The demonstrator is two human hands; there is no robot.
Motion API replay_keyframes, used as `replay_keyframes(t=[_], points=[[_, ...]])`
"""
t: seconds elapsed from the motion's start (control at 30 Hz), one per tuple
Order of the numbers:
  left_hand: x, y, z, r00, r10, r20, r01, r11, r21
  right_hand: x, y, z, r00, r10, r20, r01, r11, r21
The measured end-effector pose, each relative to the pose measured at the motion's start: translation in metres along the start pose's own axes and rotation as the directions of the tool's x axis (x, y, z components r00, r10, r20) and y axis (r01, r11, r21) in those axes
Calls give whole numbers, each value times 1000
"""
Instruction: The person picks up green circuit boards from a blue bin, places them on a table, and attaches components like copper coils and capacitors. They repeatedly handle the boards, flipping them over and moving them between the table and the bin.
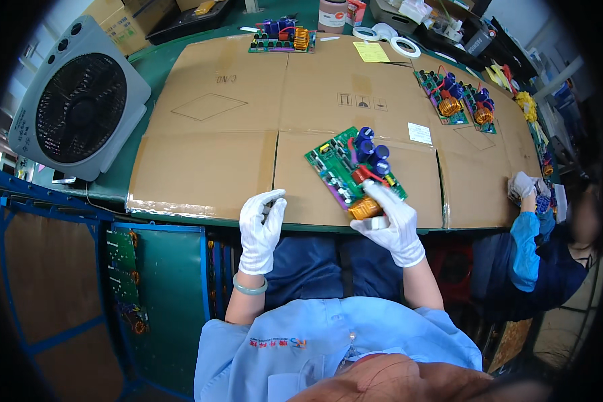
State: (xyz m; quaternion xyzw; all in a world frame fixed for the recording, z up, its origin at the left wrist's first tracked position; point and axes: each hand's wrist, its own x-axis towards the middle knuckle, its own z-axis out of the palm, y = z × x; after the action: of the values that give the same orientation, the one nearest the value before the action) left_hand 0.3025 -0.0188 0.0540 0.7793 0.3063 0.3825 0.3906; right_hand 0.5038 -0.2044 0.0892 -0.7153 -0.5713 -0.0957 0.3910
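A green circuit board [340, 167] with blue-purple capacitors [370, 150], red wires and a copper-wound ring coil [365, 208] is tilted at an angle over the cardboard in front of me. My right hand [396, 231], in a white glove, grips this board at its near edge beside the coil. The fingers partly cover that end. Whether the board's far end rests on the cardboard, I cannot tell. Left of the board, at the table's near edge, my gloved left hand [261, 224] holds nothing. Its fingers are half bent, with the thumb apart from them.
Flattened cardboard [208, 157] covers the green table. Similar boards lie at the back [283, 37] and right [442, 97]. A box fan [80, 100] stands left; tape rolls [405, 47] and a yellow note [371, 51] lie behind. A gloved co-worker [526, 231] sits at right.
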Motion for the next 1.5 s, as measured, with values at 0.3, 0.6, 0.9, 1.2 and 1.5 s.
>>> replay_keyframes(t=[0.3,0.6,0.9,1.2,1.5], points=[[-2,79,71,886,365,287,-393,919,43,-21,58,-7,835,521,-178,-261,659,705],[45,36,10,786,377,489,-459,887,54,-41,87,-5,708,704,-56,-135,213,968],[14,41,-9,948,194,253,-278,893,354,-38,77,-3,634,768,-85,-309,353,883],[26,14,6,953,248,173,-298,864,405,-35,79,-3,647,759,-79,-318,363,876],[-7,-16,-59,967,255,-1,-255,965,-54,-37,82,-1,632,770,-90,-339,378,862]])
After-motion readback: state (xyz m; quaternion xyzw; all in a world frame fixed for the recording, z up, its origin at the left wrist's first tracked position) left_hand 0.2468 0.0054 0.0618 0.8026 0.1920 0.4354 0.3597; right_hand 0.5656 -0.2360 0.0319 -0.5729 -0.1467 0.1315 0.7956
